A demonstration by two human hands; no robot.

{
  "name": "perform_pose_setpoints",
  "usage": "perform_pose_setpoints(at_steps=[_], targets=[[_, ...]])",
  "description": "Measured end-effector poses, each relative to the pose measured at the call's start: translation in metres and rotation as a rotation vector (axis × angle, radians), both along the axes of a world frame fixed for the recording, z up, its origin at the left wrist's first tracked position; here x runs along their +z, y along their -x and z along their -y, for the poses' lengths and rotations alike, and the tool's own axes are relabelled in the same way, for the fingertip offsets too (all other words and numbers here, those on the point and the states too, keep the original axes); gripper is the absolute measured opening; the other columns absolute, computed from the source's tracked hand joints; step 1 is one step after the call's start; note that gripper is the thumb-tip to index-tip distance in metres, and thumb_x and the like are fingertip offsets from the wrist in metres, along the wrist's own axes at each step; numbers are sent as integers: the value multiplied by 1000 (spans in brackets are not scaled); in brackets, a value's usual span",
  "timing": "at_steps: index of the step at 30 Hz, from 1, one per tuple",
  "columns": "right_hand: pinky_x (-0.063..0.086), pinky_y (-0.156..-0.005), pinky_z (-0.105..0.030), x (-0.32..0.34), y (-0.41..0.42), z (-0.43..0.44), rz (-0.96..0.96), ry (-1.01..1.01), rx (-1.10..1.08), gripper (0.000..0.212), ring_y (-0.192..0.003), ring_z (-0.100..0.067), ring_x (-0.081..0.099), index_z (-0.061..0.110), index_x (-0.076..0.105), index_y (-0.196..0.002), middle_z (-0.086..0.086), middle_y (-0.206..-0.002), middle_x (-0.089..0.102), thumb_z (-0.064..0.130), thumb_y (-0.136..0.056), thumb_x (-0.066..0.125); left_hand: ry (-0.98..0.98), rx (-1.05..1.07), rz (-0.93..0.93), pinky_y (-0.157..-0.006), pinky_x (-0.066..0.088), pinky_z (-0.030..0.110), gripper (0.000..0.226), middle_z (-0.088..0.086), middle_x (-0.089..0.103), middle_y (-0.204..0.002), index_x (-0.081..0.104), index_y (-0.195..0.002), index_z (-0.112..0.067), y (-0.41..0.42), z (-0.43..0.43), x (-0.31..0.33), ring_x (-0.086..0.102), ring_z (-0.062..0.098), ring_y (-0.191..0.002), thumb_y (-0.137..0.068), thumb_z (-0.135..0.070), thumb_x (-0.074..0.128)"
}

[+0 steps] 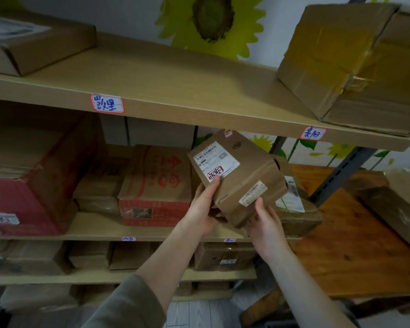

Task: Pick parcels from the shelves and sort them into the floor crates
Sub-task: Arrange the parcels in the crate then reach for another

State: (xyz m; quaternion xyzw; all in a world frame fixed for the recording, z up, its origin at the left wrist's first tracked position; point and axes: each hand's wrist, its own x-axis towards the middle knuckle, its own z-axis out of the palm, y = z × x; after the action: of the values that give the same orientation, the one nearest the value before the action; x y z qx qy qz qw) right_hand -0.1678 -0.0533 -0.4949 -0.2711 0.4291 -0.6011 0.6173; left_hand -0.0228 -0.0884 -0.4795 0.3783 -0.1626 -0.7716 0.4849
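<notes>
A small brown cardboard parcel [240, 176] with a white shipping label and a red-edged handwritten sticker is tilted in the air in front of the middle shelf [100, 229]. My left hand [205, 209] grips its lower left corner, thumb on the sticker. My right hand [266, 223] holds its lower right edge from below. Another labelled brown box [294, 209] lies on the shelf just behind the parcel. No floor crate is in view.
The upper shelf [166, 91] carries a flat box [38, 46] at left and a big taped box [355, 65] at right. Red printed cartons [156, 185] fill the middle shelf. Lower shelves hold more boxes. A wooden table [355, 237] stands at right.
</notes>
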Motion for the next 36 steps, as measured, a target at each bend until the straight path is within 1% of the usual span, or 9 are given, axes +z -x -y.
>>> perform_pose_setpoints(at_steps=[4,8,11,14,17,22,28,31,36], targets=[[51,-82,-41,2,22,4,81,-114,47,56,-109,-24,58,24,53,-119,-9,-123,61,57,-75,57,41,51,-5,-70,54,46,53,4,67,-109,46,-130,-36,2,0,0,65,27,-95,-83,-23,66],[35,-99,-54,3,42,12,226,-228,69,84,-110,-35,53,20,46,-130,-17,-122,57,80,-70,42,103,20,18,-80,52,50,60,5,65,-114,40,-136,-36,1,-2,2,62,27,-101,-84,-17,64],[49,-82,-50,4,47,14,209,-259,40,61,-106,-35,57,20,51,-118,-20,-116,61,66,-78,47,123,44,53,-81,53,47,63,3,65,-113,40,-137,-35,-1,-1,2,62,24,-101,-83,-13,64],[55,-70,-42,5,57,9,143,-195,-111,34,-103,-29,63,16,54,-122,-14,-111,67,27,-91,45,146,48,111,-73,55,41,62,-3,69,-104,43,-134,-35,-7,-6,0,63,19,-97,-81,-13,66],[57,-69,-39,-1,76,-10,122,-123,-171,35,-93,-27,69,23,60,-110,-11,-98,73,5,-93,36,194,4,204,-67,57,36,69,-7,73,-98,46,-130,-39,-14,-25,-4,65,17,-97,-70,-18,74],[57,-67,-28,-10,97,-76,-12,-76,-17,25,-94,-19,69,24,74,-95,-3,-100,73,28,-78,57,315,-72,317,-67,56,27,64,-3,68,-114,52,-118,-46,-3,-87,-10,65,16,-103,-62,-25,76],[45,-87,-39,-51,163,-186,-38,-156,-96,36,-97,-27,62,10,70,-98,-13,-102,68,35,-83,49,400,-266,406,-78,57,31,64,-3,67,-116,50,-117,-44,58,-167,-35,63,14,-107,-63,-22,76],[44,-85,-35,-71,207,-242,-9,-216,-169,41,-89,-20,66,15,76,-83,-7,-90,73,42,-81,45,323,-406,464,-71,58,27,61,-9,67,-112,48,-113,-43,115,-196,-54,65,9,-101,-62,-25,76],[49,-85,-35,-121,278,-303,-47,-361,-284,62,-109,-23,61,11,60,-119,-8,-116,67,56,-82,39,170,-628,553,-66,55,20,61,-7,70,-106,50,-118,-22,220,-217,-105,68,8,-93,-62,-27,75]])
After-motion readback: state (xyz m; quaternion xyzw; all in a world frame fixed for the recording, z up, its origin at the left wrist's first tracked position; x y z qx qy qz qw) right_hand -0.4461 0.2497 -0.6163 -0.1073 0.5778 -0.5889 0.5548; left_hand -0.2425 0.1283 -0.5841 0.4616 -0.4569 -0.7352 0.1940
